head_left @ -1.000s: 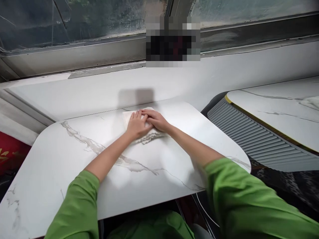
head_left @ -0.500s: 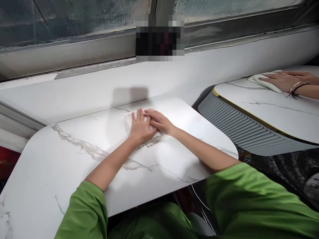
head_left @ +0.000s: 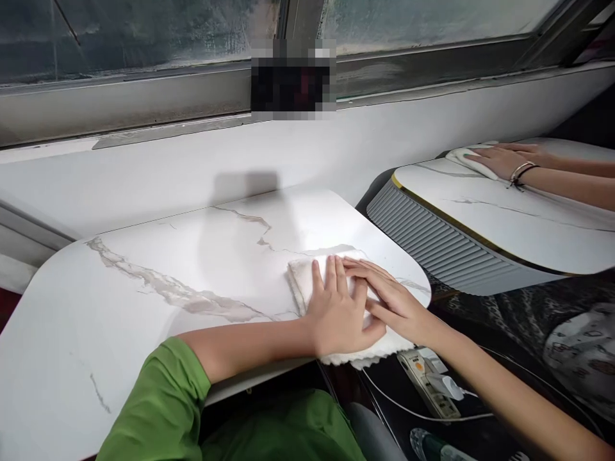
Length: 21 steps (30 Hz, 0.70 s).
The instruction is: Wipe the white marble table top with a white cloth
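Observation:
A folded white cloth (head_left: 300,278) lies at the right front edge of a white marble-patterned table (head_left: 57,333), part of it hanging over. My left hand (head_left: 339,314) presses flat on the cloth, its fingers spread and pointing away from me. Beside it, my right hand (head_left: 389,298) rests flat with fingers stretched out, their tips close to or overlapping the left fingers. Neither hand is curled round the cloth; both palms hide much of its middle.
At right, another person's hands (head_left: 507,160) lie on a white cloth (head_left: 471,163) on a second marble-patterned table (head_left: 480,224) with a ribbed side. Below my right forearm are a power strip (head_left: 425,384) and cables. A white wall (head_left: 182,169) and windows stand behind.
Both my hands have slid the cloth from the back middle of the table towards me and right, to the front edge. The other person's hands stay on their cloth; the view has shifted slightly.

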{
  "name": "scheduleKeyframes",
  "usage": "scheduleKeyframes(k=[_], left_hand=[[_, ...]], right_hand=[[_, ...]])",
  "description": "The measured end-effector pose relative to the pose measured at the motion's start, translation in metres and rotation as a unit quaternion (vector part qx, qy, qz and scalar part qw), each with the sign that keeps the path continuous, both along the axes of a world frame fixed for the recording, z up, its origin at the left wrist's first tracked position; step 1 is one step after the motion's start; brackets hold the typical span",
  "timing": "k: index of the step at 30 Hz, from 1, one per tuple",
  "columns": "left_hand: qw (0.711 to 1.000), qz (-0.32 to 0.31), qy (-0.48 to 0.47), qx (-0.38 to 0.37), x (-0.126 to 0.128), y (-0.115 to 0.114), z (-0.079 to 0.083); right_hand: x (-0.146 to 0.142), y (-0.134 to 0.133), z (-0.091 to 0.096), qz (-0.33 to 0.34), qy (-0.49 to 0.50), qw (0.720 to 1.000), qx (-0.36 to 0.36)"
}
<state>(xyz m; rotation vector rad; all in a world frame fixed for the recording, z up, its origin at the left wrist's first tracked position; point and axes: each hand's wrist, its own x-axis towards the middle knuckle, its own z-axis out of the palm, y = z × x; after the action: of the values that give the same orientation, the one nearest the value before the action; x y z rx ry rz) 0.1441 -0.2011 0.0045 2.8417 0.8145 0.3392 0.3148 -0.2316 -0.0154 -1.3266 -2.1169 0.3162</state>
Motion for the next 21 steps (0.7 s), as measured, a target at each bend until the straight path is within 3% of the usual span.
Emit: scheduleKeyframes(k=[3, 6, 11, 15, 18, 21], left_hand=[[1.000, 0.008, 0.005, 0.011, 0.009, 0.016, -0.003], [0.999, 0.030, 0.008, 0.021, 0.018, 0.048, -0.007], [0.997, 0.028, 0.072, -0.011, 0.014, 0.140, -0.002], [0.997, 0.057, 0.054, -0.013, -0.004, 0.205, -0.002], [0.994, 0.099, 0.039, -0.015, -0.011, 0.226, -0.004], [0.992, 0.122, 0.034, -0.013, -0.011, 0.227, -0.005]], right_hand=[[0.005, 0.018, 0.000, -0.001, -0.006, 1.000, 0.010], [0.010, 0.054, -0.002, -0.001, -0.016, 1.000, 0.019], [0.001, 0.144, -0.008, -0.021, -0.031, 0.998, 0.054], [-0.021, 0.215, -0.009, -0.046, -0.033, 0.997, 0.045], [-0.030, 0.247, -0.007, -0.030, -0.029, 0.999, 0.031], [-0.030, 0.257, -0.008, -0.020, -0.019, 0.999, 0.029]])
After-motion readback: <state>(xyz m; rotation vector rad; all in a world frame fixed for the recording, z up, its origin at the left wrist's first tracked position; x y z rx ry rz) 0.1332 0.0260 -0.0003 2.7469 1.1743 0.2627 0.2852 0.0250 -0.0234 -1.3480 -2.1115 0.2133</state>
